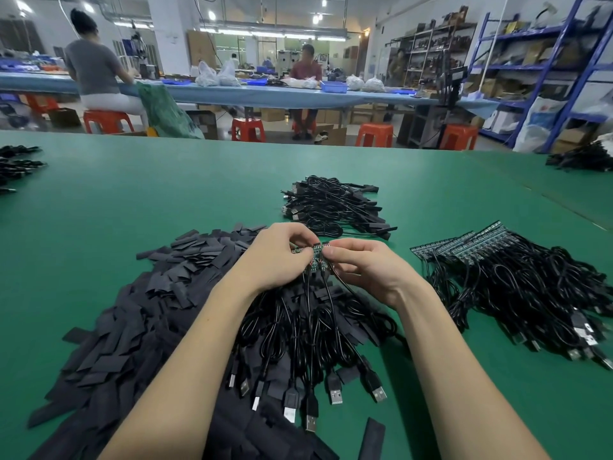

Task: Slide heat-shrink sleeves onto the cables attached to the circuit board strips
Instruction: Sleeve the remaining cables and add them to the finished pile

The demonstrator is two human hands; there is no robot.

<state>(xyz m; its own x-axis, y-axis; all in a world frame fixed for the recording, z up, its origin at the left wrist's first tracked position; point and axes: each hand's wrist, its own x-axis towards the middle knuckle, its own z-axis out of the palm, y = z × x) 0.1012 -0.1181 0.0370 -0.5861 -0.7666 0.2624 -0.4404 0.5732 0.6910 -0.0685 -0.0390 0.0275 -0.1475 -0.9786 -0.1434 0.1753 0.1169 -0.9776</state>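
Observation:
My left hand [277, 257] and my right hand [365, 270] meet above the table centre, both pinching a small green circuit board strip [315, 257] between their fingertips. Several black USB cables [298, 333] hang from the strip and trail toward me, their plugs [335, 390] lying on the mat. A big heap of flat black heat-shrink sleeves [149, 310] spreads under and left of my left forearm. One loose sleeve [373, 439] lies near the front edge.
A pile of board strips with cables [517, 280] lies to the right. Another cable bundle [335, 207] sits behind my hands. More black cables lie at the far left [16, 164] and far right [583, 157]. People work at a bench beyond the green table [132, 194].

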